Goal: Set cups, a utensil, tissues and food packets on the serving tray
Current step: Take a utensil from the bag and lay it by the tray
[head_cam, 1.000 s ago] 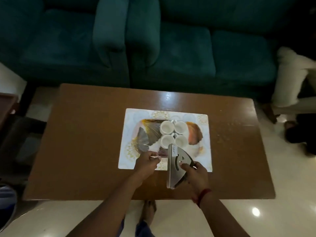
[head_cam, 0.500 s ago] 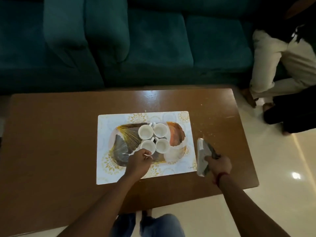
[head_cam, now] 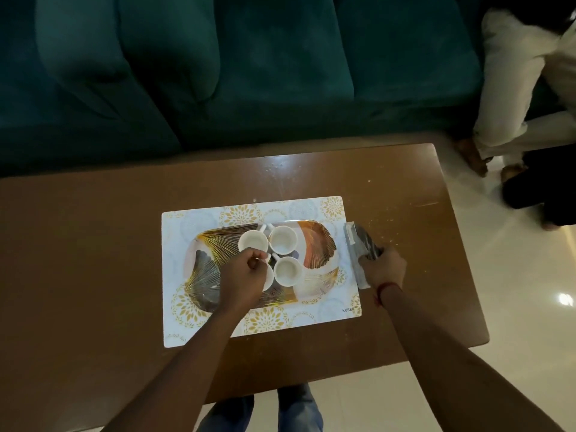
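A leaf-patterned serving tray (head_cam: 318, 244) lies on a white and gold placemat (head_cam: 193, 322). Four white cups stand close together on it: far-left (head_cam: 253, 241), far-right (head_cam: 283, 240), near-right (head_cam: 288, 271), and a near-left cup (head_cam: 268, 278) mostly hidden under my left hand (head_cam: 241, 275), whose fingers pinch it at the rim or handle. My right hand (head_cam: 383, 268) grips a grey metal tissue holder (head_cam: 357, 241) standing at the placemat's right edge, beside the tray.
The brown wooden table (head_cam: 93, 260) ends close to the right of the holder. A teal sofa (head_cam: 249, 73) runs along the far side. A person's legs (head_cam: 514, 88) are at the upper right. My own legs (head_cam: 296, 410) show below the table's near edge.
My right hand carried the tissue holder from in front of the tray to the placemat's right edge. My left hand moved from the tray's near side onto the near-left cup.
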